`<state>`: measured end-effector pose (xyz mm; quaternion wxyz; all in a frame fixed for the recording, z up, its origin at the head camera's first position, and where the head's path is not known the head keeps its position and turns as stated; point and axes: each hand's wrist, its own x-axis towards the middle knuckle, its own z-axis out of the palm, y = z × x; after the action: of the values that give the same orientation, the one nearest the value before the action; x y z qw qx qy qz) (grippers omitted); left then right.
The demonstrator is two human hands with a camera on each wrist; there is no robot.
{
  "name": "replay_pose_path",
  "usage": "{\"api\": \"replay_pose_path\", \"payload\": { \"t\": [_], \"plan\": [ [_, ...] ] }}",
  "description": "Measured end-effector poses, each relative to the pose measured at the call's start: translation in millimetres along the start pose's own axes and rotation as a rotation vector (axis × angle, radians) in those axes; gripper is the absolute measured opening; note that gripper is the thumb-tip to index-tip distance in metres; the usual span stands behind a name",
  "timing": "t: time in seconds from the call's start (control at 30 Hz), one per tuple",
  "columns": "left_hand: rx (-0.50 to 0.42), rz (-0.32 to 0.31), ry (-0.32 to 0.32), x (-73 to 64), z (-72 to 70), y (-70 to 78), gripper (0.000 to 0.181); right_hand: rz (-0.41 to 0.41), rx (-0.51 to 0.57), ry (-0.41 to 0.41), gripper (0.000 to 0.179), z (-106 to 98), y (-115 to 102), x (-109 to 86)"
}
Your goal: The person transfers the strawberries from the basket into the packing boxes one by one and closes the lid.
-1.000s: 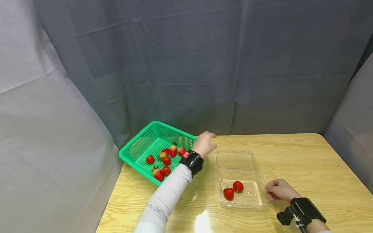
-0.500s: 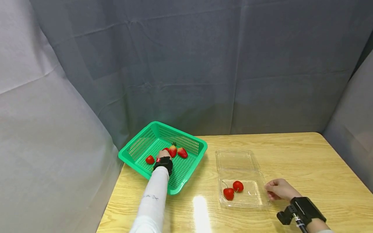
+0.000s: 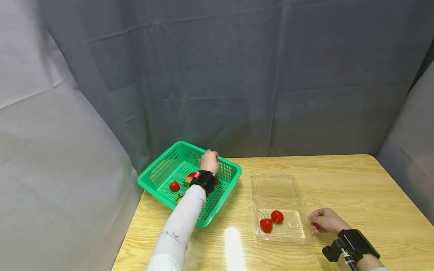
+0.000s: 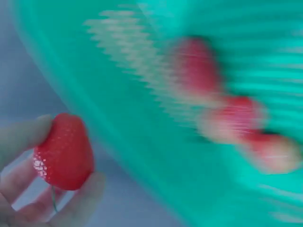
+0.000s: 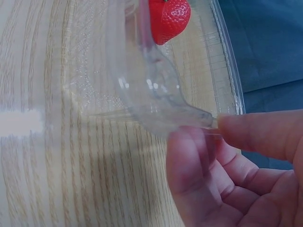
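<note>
My left hand [image 3: 209, 162] is over the far side of the green plastic basket [image 3: 203, 223]. In the left wrist view its thumb and fingers pinch a red cherry [image 4: 68, 153] with a thin green stem, just outside the basket rim in that view. My right hand [image 3: 327, 220] pinches the right edge of a clear plastic clamshell box [image 3: 295, 233], which lies unfolded on the table. Two cherries [image 3: 266, 226] sit in the box's near half. Strawberries [image 4: 196, 68] lie in the basket, partly hidden in the head view by my left wrist.
A small red fruit [image 3: 174, 186] lies at the basket's left. The wooden table [image 3: 359, 184] ends at a grey cloth [image 3: 217, 79] behind, and a paler cloth [image 3: 68, 169] hangs at the left.
My left hand went from beside the basket's right rim down among the fruit, then up and away toward the far rim with a cherry. My right hand and the box stayed put.
</note>
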<state>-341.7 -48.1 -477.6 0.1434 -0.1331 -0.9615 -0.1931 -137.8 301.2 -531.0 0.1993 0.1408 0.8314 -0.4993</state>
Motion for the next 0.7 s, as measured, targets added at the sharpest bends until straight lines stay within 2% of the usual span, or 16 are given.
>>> {"api": "replay_pose_path", "payload": {
  "t": [0.03, 0.1, 0.13, 0.2, 0.3, 0.33, 0.43, 0.53, 0.6, 0.7],
  "plan": [
    [-0.044, 0.044, -0.008, -3.1, -22.3, 29.5, 0.014, -0.001, 0.001, 0.000, 0.020, 0, 1, -0.2],
    [-0.074, 0.187, 0.005, -9.5, -40.0, 70.7, 0.022, -0.002, 0.005, 0.000, 0.020, -1, 2, -0.5],
    [-0.075, 0.256, -0.011, -13.3, -43.0, 87.8, 0.024, -0.002, 0.008, 0.001, 0.020, -1, 2, -0.6],
    [-0.080, 0.409, -0.079, -24.1, -41.5, 116.2, 0.026, -0.003, 0.011, 0.000, 0.020, -1, 2, -0.6],
    [-0.053, 0.635, -0.235, -47.7, -23.0, 148.4, 0.026, -0.006, 0.006, -0.001, 0.020, -1, 3, 0.2],
    [-0.040, 0.697, -0.299, -56.9, -13.0, 156.2, 0.027, -0.006, 0.005, 0.002, 0.020, 0, 3, 0.4],
    [0.032, 0.829, -0.475, -85.9, 18.9, 172.3, 0.027, -0.009, -0.001, 0.007, 0.021, 0, 4, 1.6],
    [0.131, 0.900, -0.595, -111.8, 48.6, 178.1, 0.023, -0.008, 0.005, 0.010, 0.021, 0, 4, 1.8],
    [0.193, 0.936, -0.634, -124.5, 61.9, 179.3, 0.018, -0.012, 0.008, 0.006, 0.021, 0, 3, 1.1],
    [0.253, 0.938, -0.671, -136.3, 72.7, 179.6, 0.009, -0.020, 0.011, 0.004, 0.021, 0, 3, -0.3]
  ]
}}
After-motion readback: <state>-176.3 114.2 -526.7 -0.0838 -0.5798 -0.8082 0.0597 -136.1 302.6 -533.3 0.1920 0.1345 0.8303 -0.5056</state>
